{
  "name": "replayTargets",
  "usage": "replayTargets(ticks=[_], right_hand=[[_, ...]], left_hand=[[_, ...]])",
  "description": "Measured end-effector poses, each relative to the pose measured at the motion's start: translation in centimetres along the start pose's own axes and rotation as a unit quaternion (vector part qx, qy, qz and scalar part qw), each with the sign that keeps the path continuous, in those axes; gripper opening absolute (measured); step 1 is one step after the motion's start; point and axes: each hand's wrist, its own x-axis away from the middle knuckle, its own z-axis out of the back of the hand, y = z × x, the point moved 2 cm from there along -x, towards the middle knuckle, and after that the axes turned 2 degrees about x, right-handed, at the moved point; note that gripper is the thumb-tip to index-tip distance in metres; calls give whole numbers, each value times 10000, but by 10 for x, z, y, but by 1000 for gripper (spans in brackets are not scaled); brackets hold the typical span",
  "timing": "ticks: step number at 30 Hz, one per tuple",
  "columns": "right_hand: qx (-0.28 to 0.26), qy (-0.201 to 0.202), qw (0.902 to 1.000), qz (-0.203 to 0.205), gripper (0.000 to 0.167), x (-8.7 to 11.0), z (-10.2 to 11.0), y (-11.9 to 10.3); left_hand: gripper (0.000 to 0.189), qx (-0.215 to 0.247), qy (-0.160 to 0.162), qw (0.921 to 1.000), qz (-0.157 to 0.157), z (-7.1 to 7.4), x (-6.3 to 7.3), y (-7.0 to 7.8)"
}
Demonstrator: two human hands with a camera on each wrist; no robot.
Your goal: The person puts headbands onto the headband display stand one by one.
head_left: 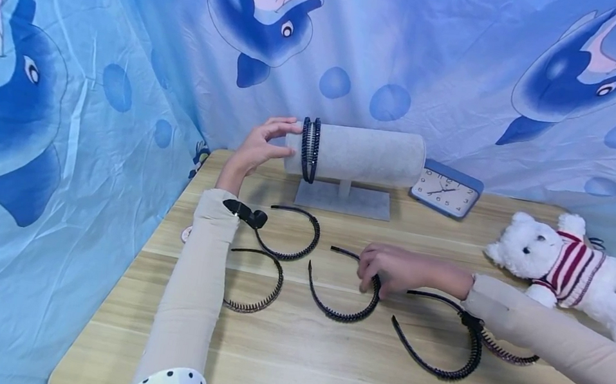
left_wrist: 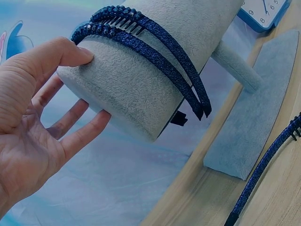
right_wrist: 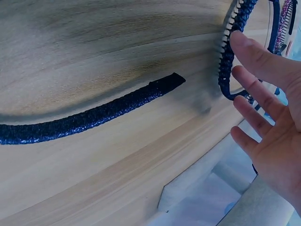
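Two dark beaded headbands (head_left: 310,150) circle the left part of a grey padded display stand (head_left: 371,155). At that end of its roll is my left hand (head_left: 262,144), fingers spread, thumb touching the fabric beside the headbands in the left wrist view; the index fingertip is hidden there. My right hand (head_left: 399,270) reaches down over a dark toothed headband (head_left: 346,317) on the table. In the right wrist view its thumb and fingers are spread, tips right at the toothed band (right_wrist: 227,61).
Several more headbands lie about: two on the left, one a toothed headband (head_left: 278,282), and a black headband (head_left: 439,371) with another behind it on the right. A blue clock (head_left: 446,189) stands behind, beside a white teddy bear (head_left: 551,256) on the wooden table (head_left: 284,370).
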Motion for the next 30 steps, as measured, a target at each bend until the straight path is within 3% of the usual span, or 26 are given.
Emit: replayTargets(ticks=[8,16,20,30], right_hand=[[29,47,9997,-226,22,0,-1,-2],[329,308,9989,97,20,1,-4,-2],[225,317,9992,52,18,1,-4,1],[-149,325,9989,-289,30,4,28,-4]], left_hand=[[51,-9,-18,10000,1,1,-1,-2],[50,-10,-8,10000,-26,2,0,-2],[50,-11,-13,10000,-29,2,0,-3],[49,18,-26,9999,-112,1,-1,-3]])
